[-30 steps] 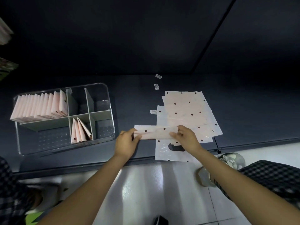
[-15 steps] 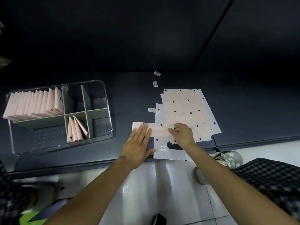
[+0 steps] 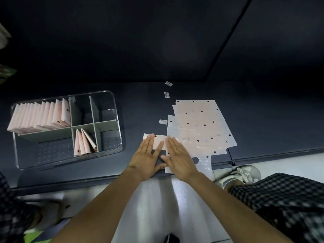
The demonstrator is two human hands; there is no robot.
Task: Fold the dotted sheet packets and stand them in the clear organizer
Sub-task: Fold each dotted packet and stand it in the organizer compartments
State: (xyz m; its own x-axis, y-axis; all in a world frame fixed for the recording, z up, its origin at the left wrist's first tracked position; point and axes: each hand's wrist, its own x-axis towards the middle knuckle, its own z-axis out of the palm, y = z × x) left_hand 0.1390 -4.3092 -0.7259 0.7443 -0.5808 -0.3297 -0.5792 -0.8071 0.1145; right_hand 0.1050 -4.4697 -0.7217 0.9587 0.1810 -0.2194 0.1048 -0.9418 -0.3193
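Note:
A folded pink dotted packet point(image 3: 158, 141) lies as a narrow strip near the front edge of the dark table point(image 3: 138, 106). My left hand point(image 3: 146, 156) and my right hand point(image 3: 178, 156) both press flat on it with straight fingers. A pile of unfolded pink dotted sheet packets point(image 3: 198, 123) lies just right of the strip. The clear organizer point(image 3: 115, 106) stands at the left. Several folded packets point(image 3: 40, 115) stand in its back left compartment, and three more point(image 3: 84, 142) lean in a front middle compartment.
Three small white labels point(image 3: 166, 94) lie on the table behind and beside the pile. A seam in the table top point(image 3: 229, 155) runs near the pile's right front corner. A shoe point(image 3: 242, 173) and checked trouser legs show on the pale floor below.
My right hand let go of the strip's edge and laid itself flat on it. My left hand stayed flat on the strip's left part. The strip now looks shorter.

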